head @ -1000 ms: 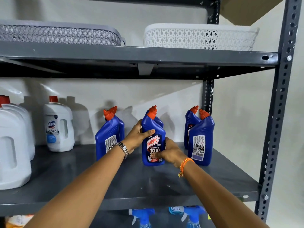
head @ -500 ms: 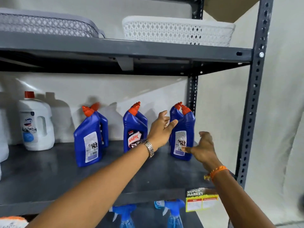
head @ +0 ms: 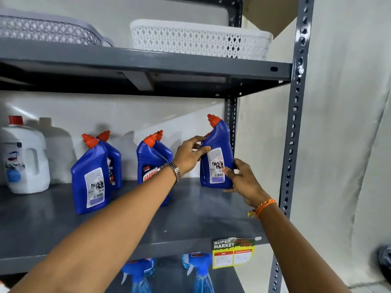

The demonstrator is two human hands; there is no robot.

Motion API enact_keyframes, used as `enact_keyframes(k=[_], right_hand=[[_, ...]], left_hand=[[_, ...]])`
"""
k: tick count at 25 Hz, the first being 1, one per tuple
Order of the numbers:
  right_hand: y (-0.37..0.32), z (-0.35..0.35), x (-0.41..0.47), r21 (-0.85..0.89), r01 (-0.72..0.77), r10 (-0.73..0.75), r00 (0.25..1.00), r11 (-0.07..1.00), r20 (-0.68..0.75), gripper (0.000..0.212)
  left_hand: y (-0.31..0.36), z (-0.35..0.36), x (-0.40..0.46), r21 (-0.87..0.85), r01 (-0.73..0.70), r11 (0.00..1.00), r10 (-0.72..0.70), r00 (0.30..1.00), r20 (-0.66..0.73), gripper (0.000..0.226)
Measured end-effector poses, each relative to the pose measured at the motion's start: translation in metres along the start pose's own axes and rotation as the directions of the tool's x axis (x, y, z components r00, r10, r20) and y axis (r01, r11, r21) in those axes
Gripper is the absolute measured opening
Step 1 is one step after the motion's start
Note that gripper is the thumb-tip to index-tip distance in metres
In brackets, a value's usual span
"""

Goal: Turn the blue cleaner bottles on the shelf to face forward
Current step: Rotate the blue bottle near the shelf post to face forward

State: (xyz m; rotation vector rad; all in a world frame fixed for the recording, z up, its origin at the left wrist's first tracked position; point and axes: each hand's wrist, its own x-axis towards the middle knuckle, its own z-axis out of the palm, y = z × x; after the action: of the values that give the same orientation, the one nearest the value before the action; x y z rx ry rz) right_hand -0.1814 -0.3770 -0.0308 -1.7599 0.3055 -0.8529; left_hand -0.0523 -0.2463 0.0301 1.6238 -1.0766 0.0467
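Blue cleaner bottles with orange caps stand in pairs on the grey shelf. The right front bottle is tilted and raised slightly, its back label toward me. My left hand grips its left side and my right hand grips its lower right corner. Another bottle behind it is mostly hidden. The middle front bottle shows its red front label, partly behind my left arm. The left front bottle shows its back label, with a second bottle behind it.
A white jug with a red cap stands at the far left. White lattice baskets sit on the shelf above. A perforated upright post bounds the right side. Spray bottles and a price tag are below.
Both hands left the middle bottle, which now faces forward, moved right and took hold of the right front bottle, lifting and tilting it. The view shifted right.
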Motion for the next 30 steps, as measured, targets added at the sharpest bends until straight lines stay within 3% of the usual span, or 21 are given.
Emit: enact_keyframes(k=[3,6,8,11,16,20,25,30], right_hand=[[-0.019,0.005,-0.005,0.085,0.06,-0.05,0.992,0.995,-0.112,0.03],[-0.014,0.012,-0.006,-0.08,0.08,-0.092,0.983,0.994,-0.158,0.045],[-0.008,0.012,-0.004,-0.149,0.045,-0.062,0.992,0.988,-0.113,0.058],[-0.003,0.005,0.001,-0.23,0.014,-0.024,0.999,0.973,-0.041,0.073],[-0.001,0.003,0.01,-0.338,-0.039,-0.023,0.984,0.941,-0.176,0.094],[0.011,0.006,0.014,-0.382,-0.064,0.0,0.986,0.922,-0.164,0.095],[0.028,0.011,0.011,-0.416,-0.055,-0.007,0.989,0.908,-0.147,0.094],[0.021,0.002,-0.002,-0.387,-0.052,-0.009,0.988,0.921,-0.155,0.102]], left_hand=[[0.03,-0.002,-0.001,-0.043,-0.003,0.999,0.004,1.0,0.007,0.053],[0.043,0.017,-0.005,-0.077,0.044,0.996,-0.044,0.999,-0.002,0.063],[0.04,0.026,-0.001,-0.137,0.052,0.989,-0.059,0.997,-0.049,0.057],[0.03,0.028,0.006,-0.311,0.09,0.946,-0.085,0.996,0.03,0.042],[0.011,0.041,0.013,-0.308,0.048,0.95,-0.024,0.996,0.082,0.04],[-0.005,0.044,0.007,-0.371,0.106,0.922,-0.07,0.992,0.11,0.038],[-0.021,0.045,-0.006,-0.314,0.139,0.939,-0.118,0.989,0.085,0.037],[0.011,0.014,-0.034,-0.151,0.049,0.987,-0.047,0.999,0.02,0.06]])
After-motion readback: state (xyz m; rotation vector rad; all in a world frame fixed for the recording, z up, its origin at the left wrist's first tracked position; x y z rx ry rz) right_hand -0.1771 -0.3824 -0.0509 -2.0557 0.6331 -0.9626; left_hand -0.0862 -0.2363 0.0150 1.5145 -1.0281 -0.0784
